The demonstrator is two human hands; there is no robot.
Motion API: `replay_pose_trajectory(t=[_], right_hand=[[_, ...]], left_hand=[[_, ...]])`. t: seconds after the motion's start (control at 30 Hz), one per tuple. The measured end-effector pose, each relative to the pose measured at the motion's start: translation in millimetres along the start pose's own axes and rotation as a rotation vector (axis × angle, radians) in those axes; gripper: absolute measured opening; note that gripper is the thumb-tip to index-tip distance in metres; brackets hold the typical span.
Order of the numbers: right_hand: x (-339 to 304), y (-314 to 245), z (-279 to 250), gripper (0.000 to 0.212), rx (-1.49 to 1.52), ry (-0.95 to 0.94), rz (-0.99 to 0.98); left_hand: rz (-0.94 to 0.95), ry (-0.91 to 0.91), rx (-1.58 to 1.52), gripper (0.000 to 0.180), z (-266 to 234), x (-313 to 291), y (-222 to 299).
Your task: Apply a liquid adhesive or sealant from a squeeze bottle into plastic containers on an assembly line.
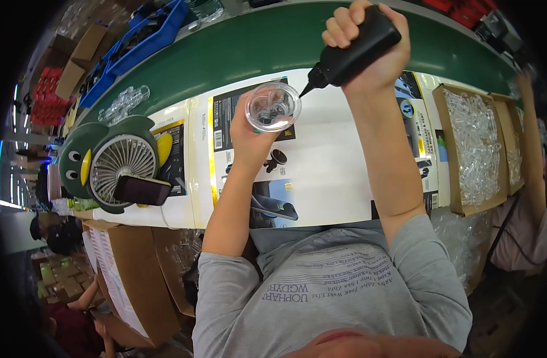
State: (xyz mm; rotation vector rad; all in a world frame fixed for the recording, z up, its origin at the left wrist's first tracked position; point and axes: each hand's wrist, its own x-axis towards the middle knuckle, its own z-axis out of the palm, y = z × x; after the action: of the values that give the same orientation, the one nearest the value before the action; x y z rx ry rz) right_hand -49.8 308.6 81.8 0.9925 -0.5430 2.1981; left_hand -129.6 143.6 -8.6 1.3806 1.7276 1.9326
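In my left hand (248, 136) is a clear round plastic cup-like piece (273, 122), its circular rim facing up and the fingers wrapped round its side. Some clear shapes show inside the rim, too fine to make out. My right hand (388, 62) grips a black squeeze bottle (364, 45), tilted with its pointed nozzle down and to the left. The nozzle's tip is at the right side of the clear piece's rim; whether it touches I cannot tell. Beneath both hands lies a work surface (327, 173) covered with flattened printed packaging.
A green penguin-shaped fan (123, 164) stands at the left, with a phone (143, 190) against it. Clear parts (125, 102) lie behind it. Cardboard trays (458, 173) of clear parts stand right. Beyond run a green belt (225, 56) and a blue bin (148, 42). People are at both sides.
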Motion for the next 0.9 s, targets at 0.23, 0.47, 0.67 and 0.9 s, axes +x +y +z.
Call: replay_pose_trajectory(t=[0.23, 0.47, 0.67, 0.9], right_hand=[[-5.7, -4.3, 27.2, 0.036, -0.419, 0.532, -0.053], [-6.7, -6.1, 29.0, 0.037, -0.414, 0.536, -0.061], [-5.6, -7.5, 28.8, 0.037, -0.403, 0.537, -0.063], [-5.9, -7.9, 30.3, 0.038, -0.389, 0.525, -0.062]], left_hand=[[-0.045, -0.009, -0.058, 0.057, -2.0, -2.7, -2.5], [-0.059, 0.002, -0.245, 0.056, -3.7, -2.9, -3.7], [-0.048, -0.016, -0.238, 0.049, -9.2, 0.3, -9.5], [-0.063, -0.029, -0.271, 0.049, -10.1, 0.1, -13.2]])
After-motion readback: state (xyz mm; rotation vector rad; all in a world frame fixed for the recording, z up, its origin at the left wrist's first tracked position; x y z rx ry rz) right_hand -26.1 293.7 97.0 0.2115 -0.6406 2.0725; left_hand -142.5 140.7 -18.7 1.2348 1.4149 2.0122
